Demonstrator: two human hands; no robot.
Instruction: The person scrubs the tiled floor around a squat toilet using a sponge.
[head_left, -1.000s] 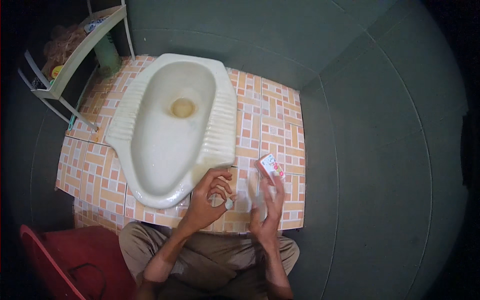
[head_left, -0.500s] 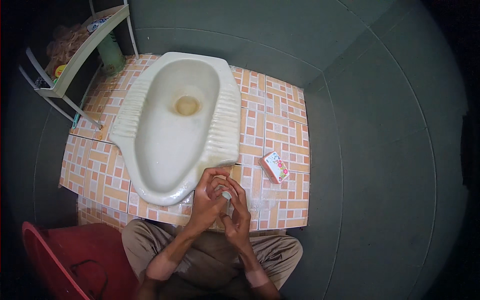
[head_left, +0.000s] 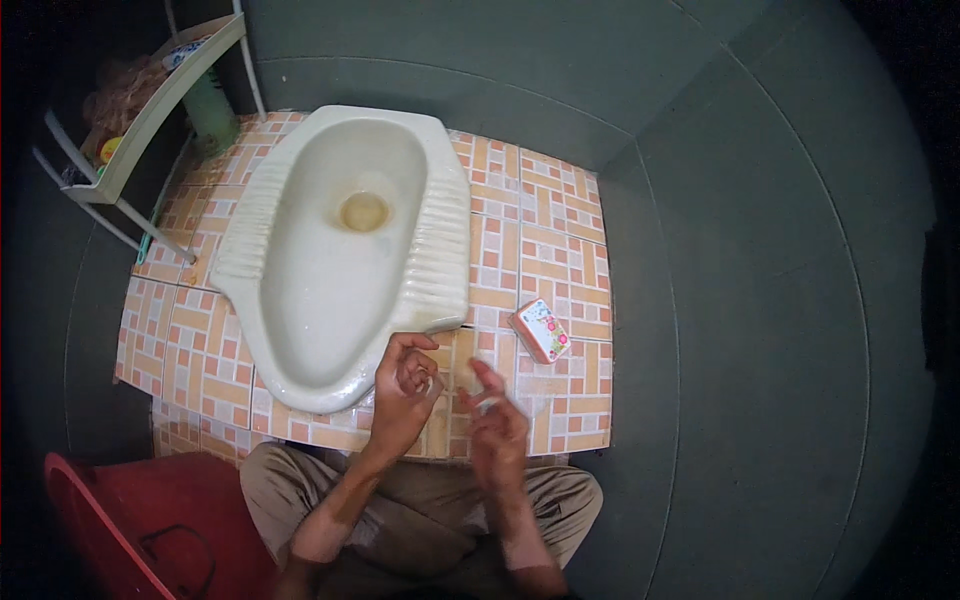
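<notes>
My left hand is raised near the front end of a white squat toilet, its fingers curled inward. What it holds, if anything, I cannot make out. To its right, apart from it, my right hand is smeared by motion, with one finger pointing up and the others bent. A pale patch shows among its fingers, too blurred to name. Beyond my right hand, a small box with a white, flower-printed top and pinkish-red sides sits on the tiled floor.
At lower left stands a large red tub beside my knee. A pale shelf rack with crumpled bags is at the far left, a green cylinder behind it. Dark grey-green walls enclose the space. The tiled platform ends just before my knees.
My hands were together around a small pale thing and have now come apart. The right hand moved right and slightly toward me. The box and toilet stayed in place.
</notes>
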